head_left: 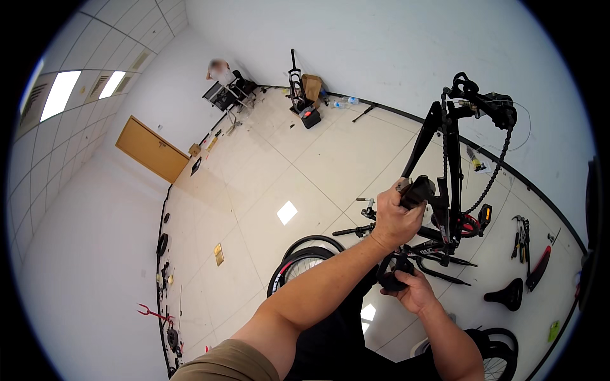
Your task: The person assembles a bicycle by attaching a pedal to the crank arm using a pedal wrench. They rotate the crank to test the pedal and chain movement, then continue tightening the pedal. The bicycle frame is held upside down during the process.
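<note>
A black bicycle frame (452, 171) stands tilted in front of me on the right, with its chain (499, 166) hanging in a loop from the rear gear parts (499, 108) at the top. My left hand (397, 219) is closed around a thick black part (417, 192) beside the frame's tubes; its exact kind is unclear. Lower down, my right hand (414, 291) grips a rounded black piece (397, 279), too dark to name. A pedal with an orange reflector (485, 214) sits just right of the frame.
On the tiled floor, a saddle (505, 295), pliers and a hammer (522, 235) lie at right. Wheels (298, 260) rest near my legs. A front fork (295, 86) and a cardboard box (312, 87) stand by the far wall. A person (221, 73) sits at the back.
</note>
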The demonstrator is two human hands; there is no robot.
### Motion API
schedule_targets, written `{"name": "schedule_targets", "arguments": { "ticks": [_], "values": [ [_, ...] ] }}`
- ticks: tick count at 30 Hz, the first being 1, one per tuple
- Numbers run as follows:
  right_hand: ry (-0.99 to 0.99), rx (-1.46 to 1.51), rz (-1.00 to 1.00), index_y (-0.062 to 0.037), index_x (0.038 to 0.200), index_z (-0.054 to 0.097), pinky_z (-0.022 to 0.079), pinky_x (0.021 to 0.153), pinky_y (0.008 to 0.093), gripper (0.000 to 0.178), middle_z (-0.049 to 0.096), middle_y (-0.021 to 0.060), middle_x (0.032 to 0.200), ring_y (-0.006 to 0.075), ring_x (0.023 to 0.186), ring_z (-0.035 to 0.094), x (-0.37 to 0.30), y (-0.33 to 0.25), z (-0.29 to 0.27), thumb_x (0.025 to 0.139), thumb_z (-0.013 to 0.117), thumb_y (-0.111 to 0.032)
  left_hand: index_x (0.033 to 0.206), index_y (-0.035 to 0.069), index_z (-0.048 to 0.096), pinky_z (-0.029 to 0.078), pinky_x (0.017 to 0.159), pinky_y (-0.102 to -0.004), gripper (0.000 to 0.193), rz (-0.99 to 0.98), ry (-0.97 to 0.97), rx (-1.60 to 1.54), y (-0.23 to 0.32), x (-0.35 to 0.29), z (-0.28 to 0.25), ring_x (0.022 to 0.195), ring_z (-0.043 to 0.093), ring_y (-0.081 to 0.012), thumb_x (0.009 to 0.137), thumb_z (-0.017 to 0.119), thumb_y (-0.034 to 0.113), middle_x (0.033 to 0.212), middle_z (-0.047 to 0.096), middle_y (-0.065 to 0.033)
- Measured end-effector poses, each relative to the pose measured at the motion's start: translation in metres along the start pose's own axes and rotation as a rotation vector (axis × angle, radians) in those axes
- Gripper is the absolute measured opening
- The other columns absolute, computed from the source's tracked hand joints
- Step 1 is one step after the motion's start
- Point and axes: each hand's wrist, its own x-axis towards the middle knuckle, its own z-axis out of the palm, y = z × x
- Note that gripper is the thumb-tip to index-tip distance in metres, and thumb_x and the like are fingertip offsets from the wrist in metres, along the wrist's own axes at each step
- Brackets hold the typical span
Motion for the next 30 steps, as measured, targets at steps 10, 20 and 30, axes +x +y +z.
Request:
{"name": "schedule_targets", "arguments": {
  "ticks": [10, 20, 30],
  "values": [
    [0.098, -0.107, 0.013, 0.0014, 0.121, 0.054, 0.06, 0.082, 0.0463, 0.032, 0.064, 0.0157, 0.114, 0.0299, 0.101, 0.065, 0.02, 0.0, -0.012, 0.092, 0.063, -0.009, 0.078, 0.005, 0.062, 0.044, 0.059, -0.0456, 0.012, -0.032, -0.013, 0.181, -0.02, -0.005, 0.006, 0.062, 0.058, -0.0347, 0.077, 0.067, 0.015, 0.069, 0.061, -0.0143],
    [0.18, -0.163, 0.018, -0.0024, 0.114, 0.057, 0.062, 0.071, 0.0416, 0.03, 0.063, 0.0098, 0.102, 0.0229, 0.092, 0.065, 0.036, 0.021, -0.031, 0.088, 0.07, -0.011, 0.094, -0.006, 0.065, 0.038, 0.048, -0.0194, 0.007, -0.085, 0.08, -0.138, -0.024, 0.0, 0.01, 0.055, 0.048, -0.0052, 0.092, 0.06, -0.001, 0.072, 0.059, -0.0019],
    [0.452, -0.447, 0.17, -0.0008, 0.107, 0.057, 0.056, 0.054, 0.035, 0.032, 0.065, 0.0103, 0.093, 0.0211, 0.067, 0.066, 0.042, 0.025, -0.033, 0.086, 0.071, -0.02, 0.086, -0.003, 0.065, 0.03, 0.042, -0.0211, 0.009, -0.104, 0.104, -0.161, -0.022, 0.002, 0.005, 0.048, 0.042, -0.0042, 0.094, 0.061, 0.0, 0.059, 0.052, 0.0009]
  ]
}}
